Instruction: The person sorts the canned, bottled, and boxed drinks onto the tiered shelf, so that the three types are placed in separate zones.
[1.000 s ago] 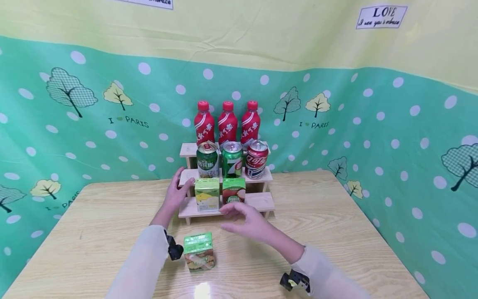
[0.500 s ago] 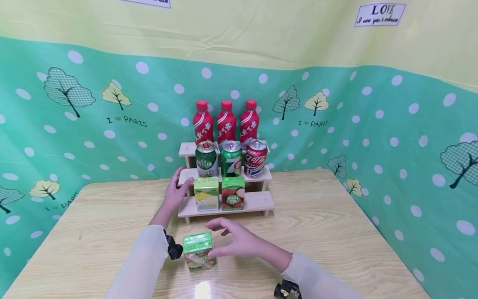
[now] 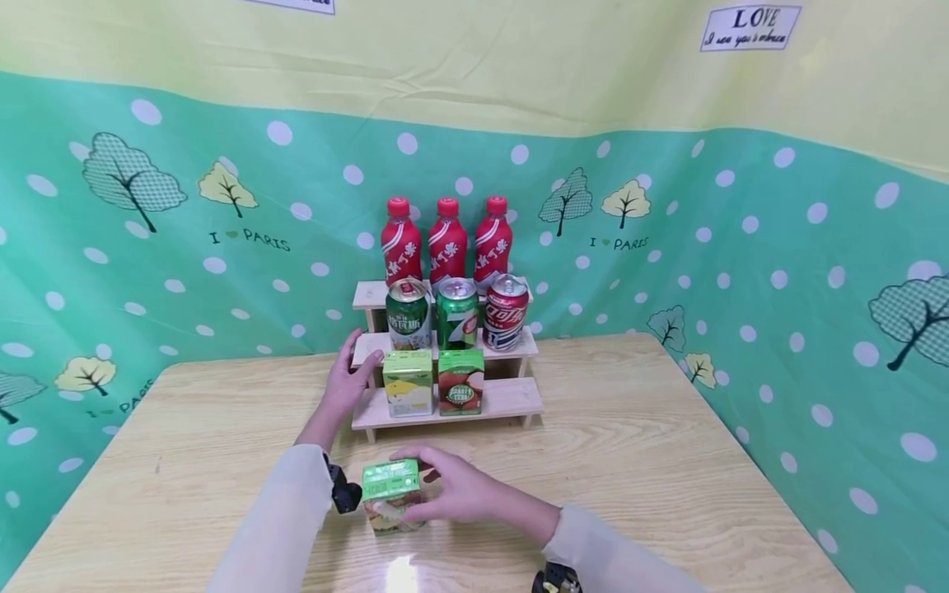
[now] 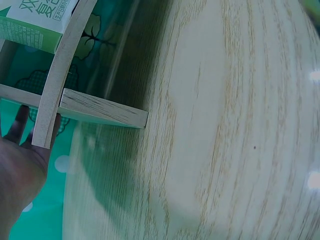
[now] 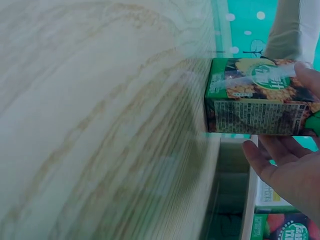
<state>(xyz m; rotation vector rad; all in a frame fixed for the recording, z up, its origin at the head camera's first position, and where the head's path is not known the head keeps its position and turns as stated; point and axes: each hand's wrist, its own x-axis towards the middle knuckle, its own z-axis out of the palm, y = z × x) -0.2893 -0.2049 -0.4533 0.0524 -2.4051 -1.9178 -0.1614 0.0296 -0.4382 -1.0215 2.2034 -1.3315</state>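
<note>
At the left end of a tiered wooden display stand (image 3: 504,397), my left hand (image 3: 347,385) holds the middle tier, thumb at its front and fingers behind. The left wrist view shows those fingers partly hidden by the boards. My right hand (image 3: 455,487) grips a green-topped juice box (image 3: 390,478) standing on the table in front of the stand. Its thumb lies on the printed face and its fingers curve round the far side; their contact there is hidden. The lowest tier bears a yellow-green drink box (image 3: 409,387) and a red-and-green drink box (image 3: 460,385).
Three red bottles (image 3: 448,243) stand on the top tier. Below them are a dark green can (image 3: 409,317), a bright green can (image 3: 456,317) and a red can (image 3: 507,315). A dotted cloth (image 3: 704,272) hangs behind the wooden table (image 3: 630,461).
My right hand has moved left and toward me, from the red-and-green drink box down to the juice box on the table. My left hand has stayed on the stand.
</note>
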